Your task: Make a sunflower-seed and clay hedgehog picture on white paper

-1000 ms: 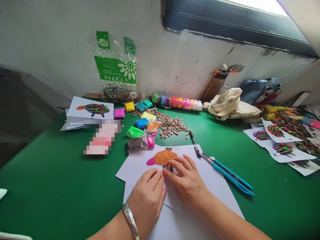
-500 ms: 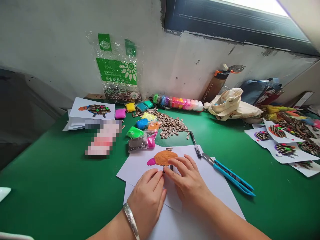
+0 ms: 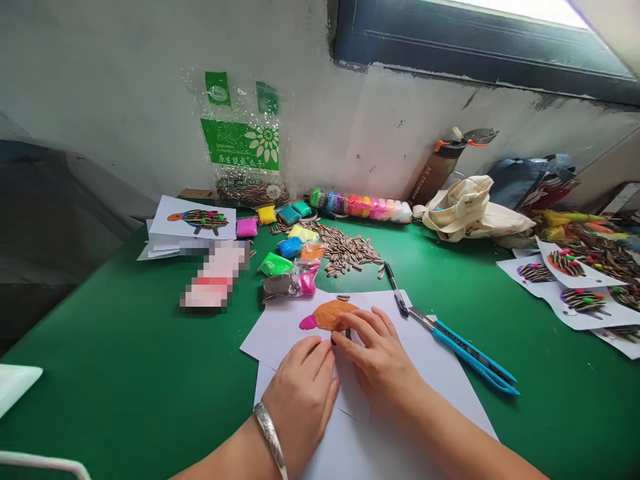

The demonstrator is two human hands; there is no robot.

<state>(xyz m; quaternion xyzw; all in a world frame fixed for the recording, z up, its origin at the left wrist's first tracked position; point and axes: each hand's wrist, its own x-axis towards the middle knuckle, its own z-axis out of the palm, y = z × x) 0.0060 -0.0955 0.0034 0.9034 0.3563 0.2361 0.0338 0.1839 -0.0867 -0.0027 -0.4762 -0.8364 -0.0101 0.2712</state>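
Note:
A flat clay turtle, with an orange clay body (image 3: 329, 315) and a magenta clay head (image 3: 309, 323), lies on white paper (image 3: 275, 333). Short dark clay legs (image 3: 349, 333) show below the body, partly covered by fingers. My right hand (image 3: 383, 357) bends over the turtle's lower edge, its fingertips pinching at a dark clay leg. Flat on the paper just below rests my left hand (image 3: 303, 383), a silver bangle at its wrist, its fingers loosely extended beside that leg. One sunflower seed (image 3: 343, 297) lies above the body.
Behind are a sunflower seed pile (image 3: 350, 250), clay packets (image 3: 277, 265) and a seed bag (image 3: 245, 147). A pen (image 3: 397, 290) and blue cutter (image 3: 475, 357) lie right of the paper. Finished seed pictures (image 3: 583, 300) lie far right; a turtle card (image 3: 195, 218) is at left.
The whole view has shifted slightly, so things sit a little farther right. Both hands keep almost the same pose at the turtle, the right fingertips still on the dark leg.

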